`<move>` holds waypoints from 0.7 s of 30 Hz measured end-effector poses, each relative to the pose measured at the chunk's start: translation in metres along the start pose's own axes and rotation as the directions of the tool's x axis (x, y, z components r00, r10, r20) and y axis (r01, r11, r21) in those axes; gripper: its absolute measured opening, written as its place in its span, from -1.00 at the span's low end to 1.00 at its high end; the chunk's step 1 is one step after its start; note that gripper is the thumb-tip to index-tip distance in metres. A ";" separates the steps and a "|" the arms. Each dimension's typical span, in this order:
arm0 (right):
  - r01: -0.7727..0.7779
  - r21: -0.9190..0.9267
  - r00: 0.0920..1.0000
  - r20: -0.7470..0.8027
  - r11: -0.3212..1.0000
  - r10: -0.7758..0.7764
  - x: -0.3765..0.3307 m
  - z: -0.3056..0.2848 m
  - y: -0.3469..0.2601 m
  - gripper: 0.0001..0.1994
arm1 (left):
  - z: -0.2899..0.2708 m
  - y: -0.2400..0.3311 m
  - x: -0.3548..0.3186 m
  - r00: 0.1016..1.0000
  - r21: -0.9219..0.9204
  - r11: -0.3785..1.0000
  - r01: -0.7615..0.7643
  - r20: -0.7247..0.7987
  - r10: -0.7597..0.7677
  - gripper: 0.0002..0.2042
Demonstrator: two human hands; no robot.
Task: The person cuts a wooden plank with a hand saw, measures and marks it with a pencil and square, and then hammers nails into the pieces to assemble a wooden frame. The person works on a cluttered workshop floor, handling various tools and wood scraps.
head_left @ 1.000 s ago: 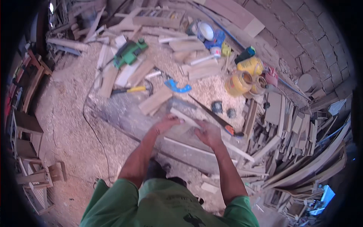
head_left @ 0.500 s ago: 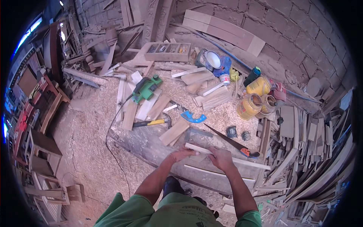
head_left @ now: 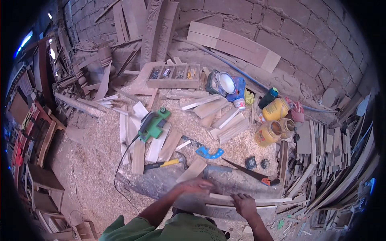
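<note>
My right hand [head_left: 244, 204] is closed on the right end of a short pale wood strip [head_left: 220, 197] at the near edge of the workbench [head_left: 161, 182]. Over the bench, just left of that strip, my left hand [head_left: 197, 186] is smeared by motion, so its fingers do not read clearly. A long thin strip [head_left: 269, 200] runs off to the right beyond my right hand, and another strip [head_left: 219, 206] lies nearer me. Ahead of my left hand rests a flat board piece [head_left: 192, 169].
A hammer [head_left: 165, 164], a green electric planer [head_left: 155, 126] with a cord, a blue-handled tool [head_left: 210, 152] and a handsaw [head_left: 251, 172] lie across the bench. Yellow jars [head_left: 267, 134] stand at the right, beside stacked offcuts [head_left: 311, 140]. A compartment box [head_left: 173, 82] sits farther back.
My left hand has come off the short strip and moved up and left of it. My right hand still holds the strip. The whole view has shifted, with the bench sitting lower.
</note>
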State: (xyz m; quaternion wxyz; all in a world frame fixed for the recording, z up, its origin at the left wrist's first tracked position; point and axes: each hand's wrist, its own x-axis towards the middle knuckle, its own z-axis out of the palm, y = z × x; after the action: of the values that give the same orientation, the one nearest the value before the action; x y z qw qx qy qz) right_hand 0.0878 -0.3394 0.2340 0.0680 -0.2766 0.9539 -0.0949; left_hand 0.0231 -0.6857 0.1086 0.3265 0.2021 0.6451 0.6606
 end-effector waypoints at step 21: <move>-0.225 0.059 0.974 0.028 0.972 0.224 -0.001 -0.008 -0.026 -0.51 | -0.649 0.099 0.135 0.651 -0.506 0.841 -0.191 -0.706 -0.277 -0.32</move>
State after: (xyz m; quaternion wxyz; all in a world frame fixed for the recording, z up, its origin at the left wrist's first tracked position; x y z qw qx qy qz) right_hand 0.1007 -0.3591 0.2477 0.0967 -0.1656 0.9749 -0.1132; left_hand -0.5356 -1.0551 0.1292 0.0865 -0.2086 0.5130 0.8282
